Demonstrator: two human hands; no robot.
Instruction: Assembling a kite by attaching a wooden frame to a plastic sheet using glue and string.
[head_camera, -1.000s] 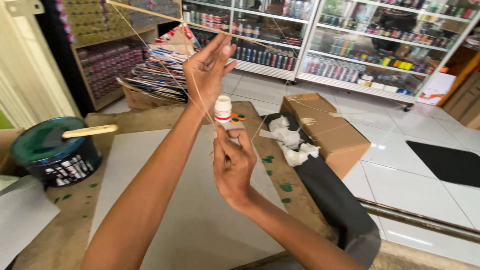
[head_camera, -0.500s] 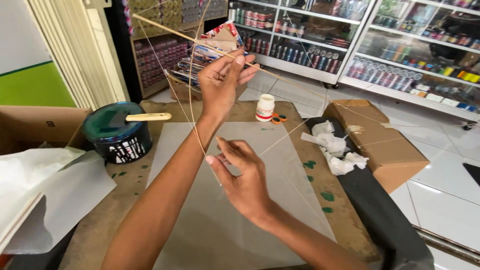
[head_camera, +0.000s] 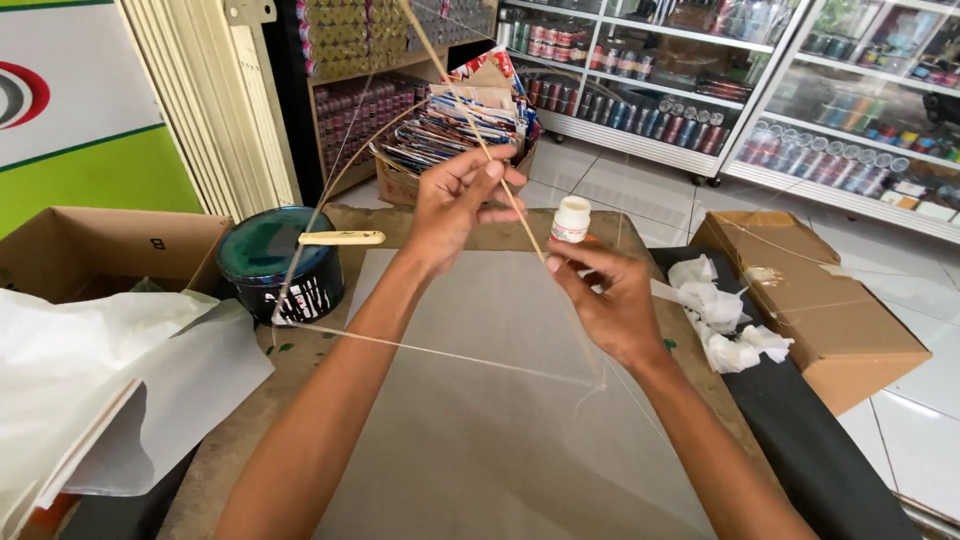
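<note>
Nearest me, I see both forearms reaching out over a grey sheet (head_camera: 470, 440) spread on the brown table (head_camera: 250, 420). White paper (head_camera: 110, 380) lies crumpled at the near left, partly over the table edge. My right hand (head_camera: 605, 300) hovers above the sheet, its fingers pinched on the lower part of a thin stick (head_camera: 480, 150) that slants up and away toward the top of the view. My left hand (head_camera: 460, 200) sits just beyond, higher up, fingertips closed on the same stick. A fine string (head_camera: 440, 350) runs from near the can on the left across to a point below the right hand; I think it ties into the stick frame, but it is too thin to be sure. A dark can (head_camera: 280, 265) with a wooden stirrer (head_camera: 340, 238) across its top stands left of the sheet, next to an open box (head_camera: 100, 245). A small white bottle (head_camera: 572, 218) stands just past the hands. White rags (head_camera: 725, 320) lie to the right, beside a taped carton (head_camera: 810, 290). Farthest off, shelves (head_camera: 720, 90) hold rows of cans.
</note>
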